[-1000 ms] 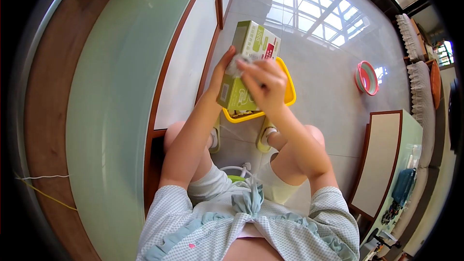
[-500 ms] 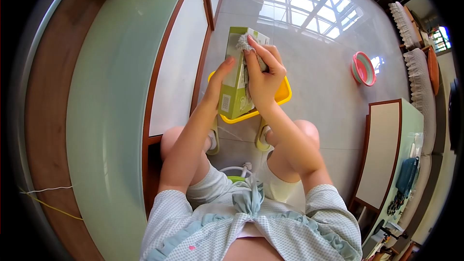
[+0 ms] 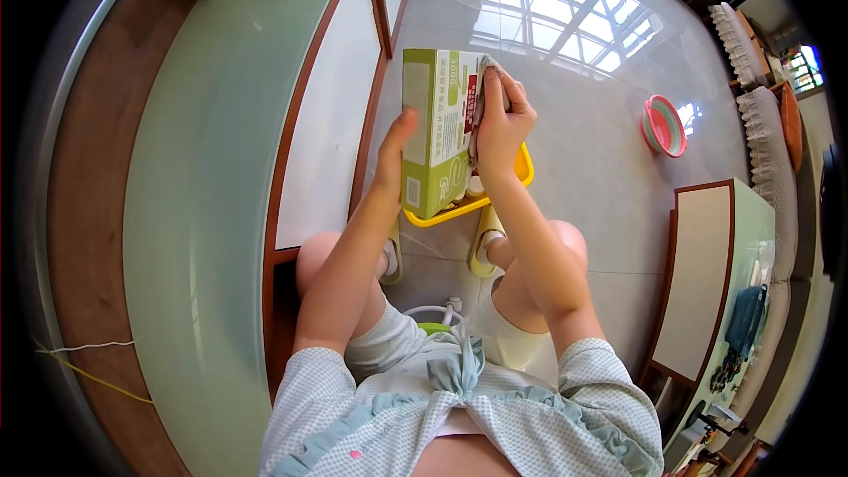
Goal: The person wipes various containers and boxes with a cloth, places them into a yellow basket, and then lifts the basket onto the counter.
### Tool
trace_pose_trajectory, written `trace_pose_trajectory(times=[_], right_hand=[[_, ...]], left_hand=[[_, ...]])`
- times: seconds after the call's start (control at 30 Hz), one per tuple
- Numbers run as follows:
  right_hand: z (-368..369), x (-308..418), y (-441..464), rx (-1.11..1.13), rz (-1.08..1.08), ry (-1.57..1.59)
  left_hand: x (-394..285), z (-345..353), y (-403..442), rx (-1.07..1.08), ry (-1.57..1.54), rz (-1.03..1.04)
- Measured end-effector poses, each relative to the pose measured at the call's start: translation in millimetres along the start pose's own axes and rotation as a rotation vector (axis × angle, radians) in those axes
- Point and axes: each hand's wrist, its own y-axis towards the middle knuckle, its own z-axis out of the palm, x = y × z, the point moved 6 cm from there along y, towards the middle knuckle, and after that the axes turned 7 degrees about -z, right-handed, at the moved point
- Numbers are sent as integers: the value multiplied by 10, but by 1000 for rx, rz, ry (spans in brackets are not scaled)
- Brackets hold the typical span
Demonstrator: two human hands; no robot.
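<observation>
A green and white cardboard box [image 3: 448,124] with printed lettering is held up between my hands. My left hand [image 3: 394,148] grips its left side, thumb showing and the other fingers hidden behind it. At the box's right edge, my right hand [image 3: 506,126] has its fingers closed on a grey cloth [image 3: 488,63], which touches the box. Most of the cloth is covered by the fingers. Below the box is a yellow basin [image 3: 526,170], partly hidden, with some items inside that I cannot make out.
A long pale green counter [image 3: 190,212] with white cabinet doors runs along the left. A pink and green basin [image 3: 663,126] sits on the tiled floor [image 3: 583,194] at right. Nearer on the right stands a low cabinet [image 3: 693,278] bearing several small things.
The box has turned so more of its printed white face shows. My right hand and the cloth have moved from the top of the box to its right edge.
</observation>
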Motion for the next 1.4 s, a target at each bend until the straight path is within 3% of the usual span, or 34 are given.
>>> trace_pose_trajectory(times=[0.1, 0.37, 0.5, 0.6, 0.67, 0.77, 0.87, 0.9, 0.97, 1.1, 1.17, 1.27, 1.33, 1.4], right_hand=[[77, 172, -53, 48, -79, -86], [362, 576, -515, 466, -650, -192], [267, 308, -140, 225, -282, -142], [256, 260, -130, 257, -244, -180], [353, 421, -346, 388, -425, -268], [434, 527, -608, 571, -546, -189], [398, 464, -383, 509, -507, -230], [343, 387, -274, 427, -344, -272], [357, 416, -262, 402, -374, -276], [463, 588, -607, 581, -544, -227], [494, 668, -742, 664, -661, -181], [457, 591, -534, 664, -642, -309], [426, 470, -354, 510, -562, -323], [394, 380, -267, 429, -423, -336]], left_hand=[[-1, -73, 37, -22, -15, 26], [-128, -169, 105, 113, -192, 106], [-165, -59, 14, 28, -123, 67], [-180, -117, 46, -25, -82, 90], [-217, -132, 64, -45, -107, 154], [-307, -53, 54, 302, -319, 133], [-302, -120, 35, 78, -278, 161], [-318, -88, 6, 62, -256, 160], [-350, -23, -41, 34, -210, 157], [-465, -85, 54, 327, -361, 231], [-478, -139, 49, 315, -394, 230], [-503, -173, 55, 227, -372, 279], [-554, -124, 3, 135, -322, 310], [-593, -124, -28, 228, -355, 321]])
